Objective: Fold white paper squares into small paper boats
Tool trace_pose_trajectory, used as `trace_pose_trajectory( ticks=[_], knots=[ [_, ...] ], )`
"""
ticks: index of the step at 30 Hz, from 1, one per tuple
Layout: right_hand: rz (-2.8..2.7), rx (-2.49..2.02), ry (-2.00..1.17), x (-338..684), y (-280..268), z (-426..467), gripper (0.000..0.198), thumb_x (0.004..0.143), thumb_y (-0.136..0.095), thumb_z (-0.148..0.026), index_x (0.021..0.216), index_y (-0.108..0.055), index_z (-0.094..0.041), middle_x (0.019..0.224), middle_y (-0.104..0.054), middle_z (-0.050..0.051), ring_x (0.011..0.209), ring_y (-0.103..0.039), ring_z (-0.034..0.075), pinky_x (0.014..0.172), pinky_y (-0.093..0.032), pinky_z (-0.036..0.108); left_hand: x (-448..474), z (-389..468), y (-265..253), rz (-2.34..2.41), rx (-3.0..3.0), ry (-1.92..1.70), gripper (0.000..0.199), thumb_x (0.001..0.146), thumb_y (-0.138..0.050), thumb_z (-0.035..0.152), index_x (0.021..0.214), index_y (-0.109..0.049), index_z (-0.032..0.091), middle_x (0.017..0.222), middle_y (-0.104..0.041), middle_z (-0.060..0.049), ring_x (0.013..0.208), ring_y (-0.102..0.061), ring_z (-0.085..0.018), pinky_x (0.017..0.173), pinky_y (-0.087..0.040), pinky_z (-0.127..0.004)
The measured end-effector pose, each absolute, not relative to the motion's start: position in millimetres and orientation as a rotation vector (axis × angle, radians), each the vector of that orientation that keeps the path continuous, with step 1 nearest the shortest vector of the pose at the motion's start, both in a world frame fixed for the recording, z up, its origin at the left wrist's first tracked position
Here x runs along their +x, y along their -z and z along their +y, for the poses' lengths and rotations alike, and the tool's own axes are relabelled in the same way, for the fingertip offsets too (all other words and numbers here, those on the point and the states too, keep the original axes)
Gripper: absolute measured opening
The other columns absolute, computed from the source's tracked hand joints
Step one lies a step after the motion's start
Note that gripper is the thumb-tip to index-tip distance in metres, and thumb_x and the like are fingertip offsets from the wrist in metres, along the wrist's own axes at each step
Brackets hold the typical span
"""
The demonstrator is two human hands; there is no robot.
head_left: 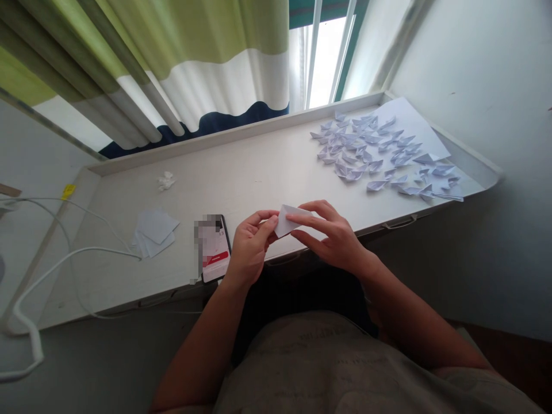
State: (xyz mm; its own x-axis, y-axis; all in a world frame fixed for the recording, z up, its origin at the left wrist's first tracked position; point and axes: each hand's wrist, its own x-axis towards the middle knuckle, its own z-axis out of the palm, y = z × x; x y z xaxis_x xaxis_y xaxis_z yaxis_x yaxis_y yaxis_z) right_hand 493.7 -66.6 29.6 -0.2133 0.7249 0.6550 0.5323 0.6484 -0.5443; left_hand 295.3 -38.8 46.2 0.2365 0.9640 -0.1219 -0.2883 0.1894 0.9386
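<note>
A small folded piece of white paper is held up between my two hands, just over the front edge of the desk. My left hand pinches its left end between thumb and fingers. From the right, my right hand has its fingers laid over the paper's face, with the thumb below its lower edge; its grip covers the right part of the paper. Farther right on the desk lie several small folded paper boats, spread in a loose cluster. Loose white paper squares lie overlapping to the left.
A phone with a lit screen lies just left of my left hand. Crumpled tissue sits farther back. White cables run across the left end of the white desk. A large white sheet lies by the boats; a curtain hangs behind.
</note>
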Motion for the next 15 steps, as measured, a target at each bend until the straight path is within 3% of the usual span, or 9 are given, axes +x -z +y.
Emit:
trace_pose_trajectory(
  ticks=[5, 9, 12, 15],
  knots=[
    [-1.834, -0.931, -0.376, 498.0, -31.1, -66.9, 0.019, 0.104, -0.075, -0.024, 0.121, -0.081, -0.027, 0.107, -0.079, 0.007, 0.094, -0.076, 0.021, 0.085, -0.064, 0.035, 289.1, -39.9, -47.0, 0.940, 1.095, -1.042, 0.041, 0.086, -0.087, 0.048, 0.113, -0.077, 0.019, 0.080, -0.082, -0.003, 0.078, -0.079, -0.020, 0.085, -0.065, -0.035],
    [-1.756, -0.950, -0.413, 497.1, -35.1, -66.6, 0.005, 0.102, -0.078, -0.027, 0.103, -0.081, -0.024, 0.096, -0.079, 0.006, 0.083, -0.074, 0.019, 0.077, -0.063, 0.033, 284.1, -43.7, -46.5, 0.822, 1.303, -1.038, 0.046, 0.084, -0.092, 0.039, 0.123, -0.076, 0.021, 0.107, -0.086, -0.008, 0.101, -0.081, -0.024, 0.094, -0.063, -0.035],
    [-1.705, -0.953, -0.441, 493.9, -37.1, -67.3, 0.011, 0.102, -0.078, -0.028, 0.092, -0.078, -0.023, 0.087, -0.077, 0.004, 0.074, -0.071, 0.017, 0.071, -0.060, 0.031, 282.2, -45.0, -42.7, 0.768, 1.413, -1.034, 0.044, 0.081, -0.095, 0.030, 0.122, -0.079, 0.022, 0.122, -0.084, -0.010, 0.111, -0.080, -0.023, 0.101, -0.062, -0.035],
    [-1.647, -1.014, -0.484, 490.6, -35.6, -69.4, 0.014, 0.101, -0.080, -0.032, 0.090, -0.077, -0.023, 0.081, -0.076, 0.002, 0.070, -0.069, 0.016, 0.069, -0.059, 0.030, 282.6, -45.9, -41.2, 0.812, 1.428, -1.026, 0.040, 0.083, -0.094, 0.030, 0.120, -0.081, 0.021, 0.120, -0.084, -0.010, 0.108, -0.081, -0.023, 0.101, -0.064, -0.035]
  ],
)
